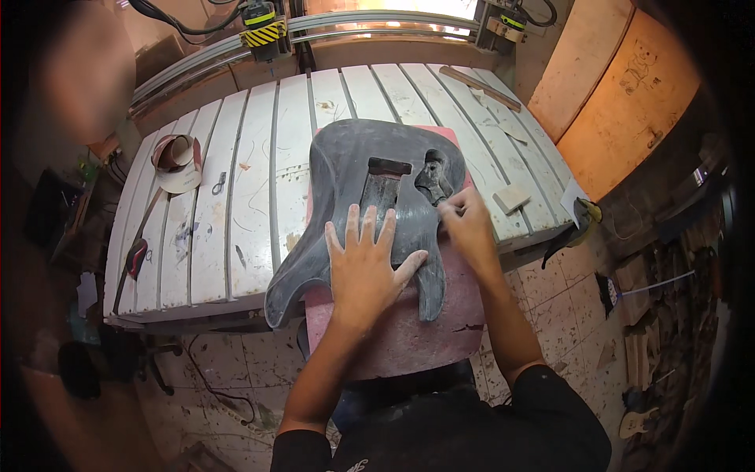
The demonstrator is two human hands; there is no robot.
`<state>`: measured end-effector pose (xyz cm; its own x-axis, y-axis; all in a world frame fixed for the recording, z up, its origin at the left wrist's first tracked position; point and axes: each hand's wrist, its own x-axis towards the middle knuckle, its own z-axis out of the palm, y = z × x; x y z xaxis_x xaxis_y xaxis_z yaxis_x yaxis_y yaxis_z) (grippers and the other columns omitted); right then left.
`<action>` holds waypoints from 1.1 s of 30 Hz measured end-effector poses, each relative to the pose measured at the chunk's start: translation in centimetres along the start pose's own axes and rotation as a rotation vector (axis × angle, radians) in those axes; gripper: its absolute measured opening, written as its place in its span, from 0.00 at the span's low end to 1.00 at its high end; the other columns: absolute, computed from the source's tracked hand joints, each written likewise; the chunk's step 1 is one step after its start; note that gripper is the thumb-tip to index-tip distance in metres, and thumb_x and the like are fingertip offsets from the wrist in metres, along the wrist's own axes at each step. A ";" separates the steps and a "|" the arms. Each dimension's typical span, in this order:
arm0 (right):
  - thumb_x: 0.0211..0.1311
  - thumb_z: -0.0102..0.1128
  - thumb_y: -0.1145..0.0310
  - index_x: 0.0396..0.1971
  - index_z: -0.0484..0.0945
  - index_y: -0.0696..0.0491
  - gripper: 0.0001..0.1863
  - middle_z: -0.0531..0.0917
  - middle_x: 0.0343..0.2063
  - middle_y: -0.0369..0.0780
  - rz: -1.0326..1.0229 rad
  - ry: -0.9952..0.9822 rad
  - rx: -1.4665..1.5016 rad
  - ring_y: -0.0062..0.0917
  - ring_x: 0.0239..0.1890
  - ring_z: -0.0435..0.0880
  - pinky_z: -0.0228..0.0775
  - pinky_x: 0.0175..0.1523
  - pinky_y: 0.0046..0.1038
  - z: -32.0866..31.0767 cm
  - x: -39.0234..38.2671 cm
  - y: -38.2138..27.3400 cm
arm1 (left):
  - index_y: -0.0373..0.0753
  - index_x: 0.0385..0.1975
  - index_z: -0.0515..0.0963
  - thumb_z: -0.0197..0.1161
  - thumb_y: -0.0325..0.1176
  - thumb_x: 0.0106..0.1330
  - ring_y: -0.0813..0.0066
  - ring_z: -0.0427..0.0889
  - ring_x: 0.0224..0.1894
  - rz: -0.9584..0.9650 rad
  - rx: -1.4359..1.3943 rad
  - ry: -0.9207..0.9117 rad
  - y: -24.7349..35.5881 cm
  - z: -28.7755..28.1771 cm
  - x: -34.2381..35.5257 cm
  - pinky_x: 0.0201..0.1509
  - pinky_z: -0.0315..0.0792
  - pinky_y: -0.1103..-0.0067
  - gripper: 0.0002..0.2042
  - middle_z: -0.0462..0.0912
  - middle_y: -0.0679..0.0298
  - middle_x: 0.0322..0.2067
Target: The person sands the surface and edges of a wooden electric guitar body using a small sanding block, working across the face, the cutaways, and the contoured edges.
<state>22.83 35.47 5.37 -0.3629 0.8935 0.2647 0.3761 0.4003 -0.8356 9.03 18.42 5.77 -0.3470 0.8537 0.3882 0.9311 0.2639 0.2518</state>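
A dark grey electric guitar body lies flat on a pink foam pad, its two horns pointing toward me. Pale dusty streaks cover its surface, and cavities are cut into its middle and right side. My left hand rests flat on the body just below the middle cavity, fingers spread. At the body's right edge, beside the side cavity, my right hand is closed in a pinch. Whatever sits between those fingertips is hidden or too small to name.
Under the pad's far part is a white slatted table. A roll of sanding belt stands on its left, a pale block on its right, and a wooden strip at the far right. Machine rails run behind; someone blurred is at left.
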 end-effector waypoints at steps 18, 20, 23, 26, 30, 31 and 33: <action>0.63 0.70 0.71 0.35 0.82 0.60 0.08 0.86 0.31 0.43 0.018 -0.109 0.166 0.25 0.33 0.86 0.79 0.43 0.30 -0.3 0.9 2.0 | 0.41 0.72 0.74 0.60 0.68 0.69 0.49 0.61 0.80 0.014 0.005 0.037 -0.1 0.1 0.0 0.80 0.48 0.39 0.41 0.74 0.51 0.72; 0.63 0.70 0.72 0.35 0.81 0.61 0.08 0.87 0.31 0.43 0.060 -0.051 0.173 0.25 0.32 0.87 0.80 0.40 0.29 -0.9 1.8 2.0 | 0.41 0.72 0.74 0.61 0.68 0.69 0.49 0.61 0.80 0.018 -0.005 0.037 0.0 0.1 0.1 0.80 0.48 0.39 0.41 0.74 0.50 0.71; 0.64 0.69 0.73 0.34 0.81 0.62 0.08 0.86 0.31 0.43 0.016 0.065 0.069 0.26 0.30 0.87 0.80 0.37 0.29 -0.5 1.4 1.9 | 0.41 0.72 0.75 0.61 0.68 0.69 0.49 0.62 0.80 0.019 -0.008 0.044 0.1 0.0 0.0 0.80 0.48 0.39 0.41 0.74 0.50 0.71; 0.64 0.69 0.73 0.34 0.81 0.62 0.08 0.85 0.30 0.43 -0.228 -0.018 -0.075 0.28 0.30 0.87 0.81 0.37 0.30 -0.2 -0.1 1.7 | 0.42 0.72 0.74 0.61 0.68 0.69 0.49 0.61 0.80 0.010 -0.007 0.017 0.2 -0.2 0.0 0.81 0.48 0.40 0.41 0.73 0.51 0.72; 0.63 0.70 0.72 0.34 0.81 0.60 0.08 0.85 0.31 0.43 0.076 -0.065 0.139 0.29 0.34 0.86 0.79 0.43 0.32 -1.0 0.9 1.6 | 0.43 0.73 0.73 0.61 0.68 0.70 0.49 0.61 0.80 -0.002 -0.006 -0.007 0.2 -0.2 0.1 0.81 0.47 0.41 0.41 0.72 0.51 0.73; 0.64 0.70 0.72 0.34 0.81 0.60 0.08 0.85 0.31 0.41 0.025 -0.059 0.099 0.25 0.33 0.84 0.78 0.42 0.30 -0.7 1.0 1.6 | 0.43 0.73 0.73 0.61 0.68 0.70 0.49 0.61 0.80 0.000 0.001 0.004 0.2 -0.2 0.2 0.81 0.47 0.41 0.41 0.72 0.51 0.73; 0.65 0.70 0.72 0.36 0.82 0.59 0.07 0.85 0.29 0.39 -0.199 -0.029 -0.057 0.20 0.31 0.83 0.77 0.40 0.27 0.4 0.1 2.2 | 0.41 0.71 0.76 0.61 0.68 0.69 0.49 0.62 0.80 0.012 -0.008 0.050 0.2 0.0 0.0 0.81 0.48 0.41 0.41 0.74 0.50 0.71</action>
<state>23.30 36.39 3.34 -0.4590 0.7894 0.4076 0.3418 0.5804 -0.7391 9.20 18.42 5.83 -0.3416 0.8332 0.4348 0.9342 0.2504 0.2541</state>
